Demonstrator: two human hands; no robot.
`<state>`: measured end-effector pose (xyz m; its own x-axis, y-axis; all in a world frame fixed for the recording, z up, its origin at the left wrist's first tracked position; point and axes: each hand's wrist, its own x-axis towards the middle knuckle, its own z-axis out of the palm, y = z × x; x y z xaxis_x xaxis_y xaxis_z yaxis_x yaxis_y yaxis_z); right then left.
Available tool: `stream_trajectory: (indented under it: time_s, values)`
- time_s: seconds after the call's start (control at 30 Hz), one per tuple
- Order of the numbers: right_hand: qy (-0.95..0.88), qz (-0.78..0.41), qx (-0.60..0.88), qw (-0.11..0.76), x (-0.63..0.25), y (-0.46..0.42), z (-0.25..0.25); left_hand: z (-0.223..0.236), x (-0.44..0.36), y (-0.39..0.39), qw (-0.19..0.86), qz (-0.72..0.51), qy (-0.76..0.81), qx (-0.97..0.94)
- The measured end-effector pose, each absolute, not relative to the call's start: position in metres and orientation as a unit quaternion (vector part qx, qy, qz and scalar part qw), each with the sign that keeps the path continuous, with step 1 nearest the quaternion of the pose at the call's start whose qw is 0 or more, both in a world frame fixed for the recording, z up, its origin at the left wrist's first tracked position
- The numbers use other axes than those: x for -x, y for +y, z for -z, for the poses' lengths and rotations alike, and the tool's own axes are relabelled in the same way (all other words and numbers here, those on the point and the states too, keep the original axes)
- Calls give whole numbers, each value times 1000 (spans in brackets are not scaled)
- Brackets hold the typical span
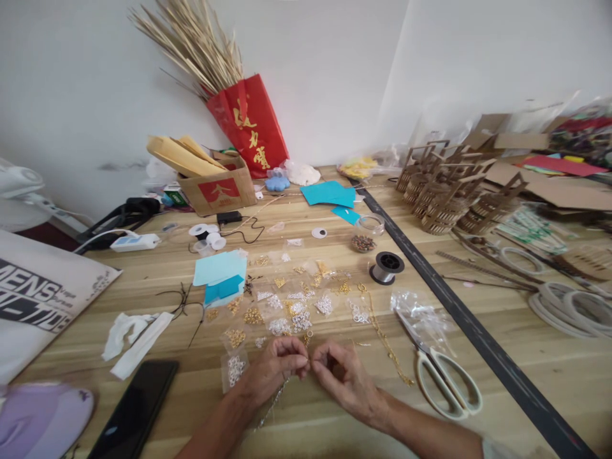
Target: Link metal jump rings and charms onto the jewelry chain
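Near the front of the wooden table, my left hand (282,366) and my right hand (342,376) meet fingertip to fingertip, both pinched closed. From under the left fingers a thin silver chain (273,405) trails down to the tabletop. What sits between the right fingertips is too small to make out. Just beyond the hands lie small bags of silver rings (301,320) and gold beads (253,315). To the right, a gold chain (382,338) stretches along the table. White-handled scissors (442,376) rest beside it, and a spool of wire (386,268) stands farther back.
A black phone (136,408) lies at the front left, near white cloth strips (141,344). Blue paper (220,274) sits behind them. Small bamboo baskets (444,207) crowd the back right. A red bag (253,127) and a cardboard box (220,188) stand against the wall.
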<state>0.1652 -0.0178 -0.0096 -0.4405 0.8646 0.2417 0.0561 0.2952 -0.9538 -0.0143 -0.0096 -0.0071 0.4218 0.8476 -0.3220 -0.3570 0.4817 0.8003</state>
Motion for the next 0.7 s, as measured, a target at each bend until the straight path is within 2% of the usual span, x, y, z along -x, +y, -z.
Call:
stream_trajectory:
  time_s: [0.7]
  values:
    - [-699, -483, 324, 416, -166, -18, 10, 5, 14, -9, 774, -391, 378, -326]
